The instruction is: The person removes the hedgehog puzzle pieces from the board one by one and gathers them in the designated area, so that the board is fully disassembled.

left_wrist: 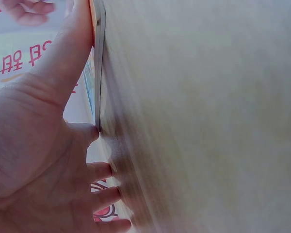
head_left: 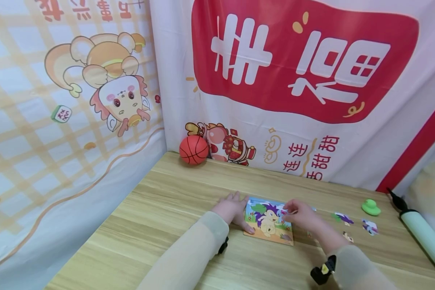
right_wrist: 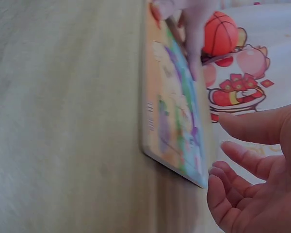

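A jigsaw puzzle board point(head_left: 269, 233) with a purple-spined hedgehog picture lies flat on the wooden table. My left hand point(head_left: 233, 210) spreads round its left edge, thumb along the near side and fingers at the far side. In the left wrist view, the fingertips of the left hand point(left_wrist: 43, 145) touch the tabletop beside the board edge. Over the board's upper right part is my right hand point(head_left: 304, 215). The right wrist view shows the right hand point(right_wrist: 262, 165) with thumb and fingers loosely bent and apart, no piece visible between them.
Loose puzzle pieces point(head_left: 369, 227) lie right of the board; the right forearm partly covers some. Behind them sit a green toy duck point(head_left: 371, 207) and, farther right, a pale green hand pump point(head_left: 425, 241). A red toy basketball point(head_left: 193, 150) rests at the back-left corner by the curtain.
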